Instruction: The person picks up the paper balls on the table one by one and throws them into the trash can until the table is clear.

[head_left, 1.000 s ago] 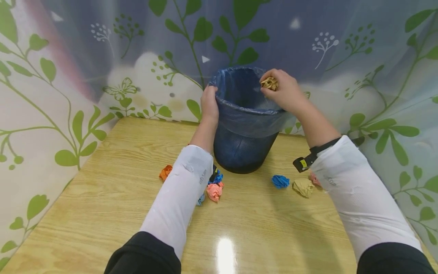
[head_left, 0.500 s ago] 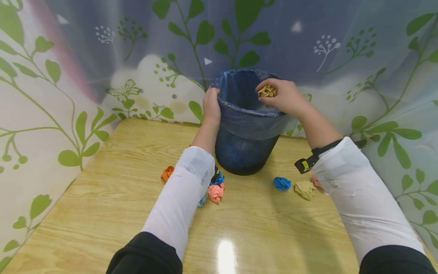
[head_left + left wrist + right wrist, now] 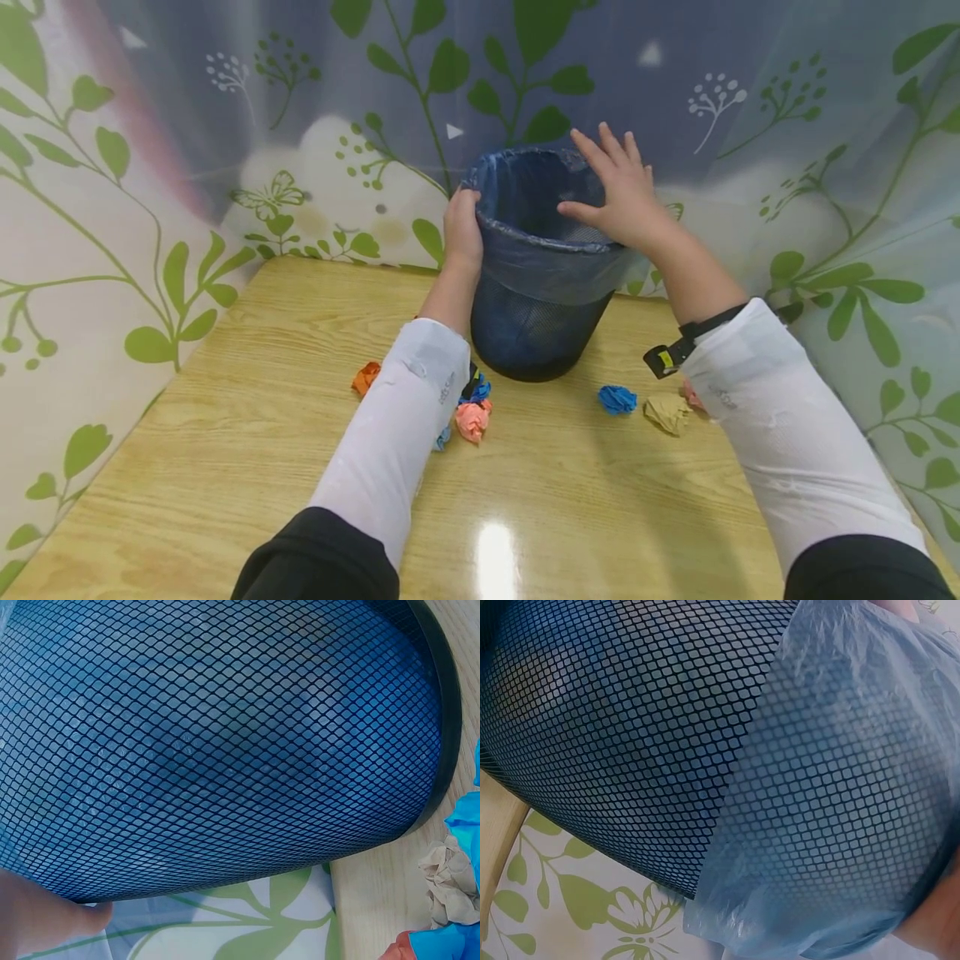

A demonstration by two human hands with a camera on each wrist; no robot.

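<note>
A black mesh wastebasket point(image 3: 536, 333) stands on the wooden table, lined with a translucent blue bag point(image 3: 555, 271) folded over its rim. My left hand point(image 3: 462, 229) grips the rim at the left side. My right hand point(image 3: 622, 192) hovers over the right side of the opening, fingers spread and thumb apart, holding nothing. Through the mesh, the right wrist view shows a blurred tan patch point(image 3: 529, 686) low in the basket. Several crumpled paper balls lie in front of it, among them a blue paper ball point(image 3: 617, 399) and a yellow paper ball point(image 3: 667, 413).
An orange paper ball point(image 3: 366, 377), a salmon-pink paper ball point(image 3: 472, 421) and a light-blue paper ball point(image 3: 441, 439) lie around the left forearm, which partly covers the group. Another pink ball point(image 3: 693, 395) sits beside the right sleeve. A leaf-patterned curtain point(image 3: 337, 200) hangs close behind the basket.
The right hand moved slightly left over the opening with a tan paper ball, then let go and spread its fingers. The ball is out of sight. The left hand kept its grip.
</note>
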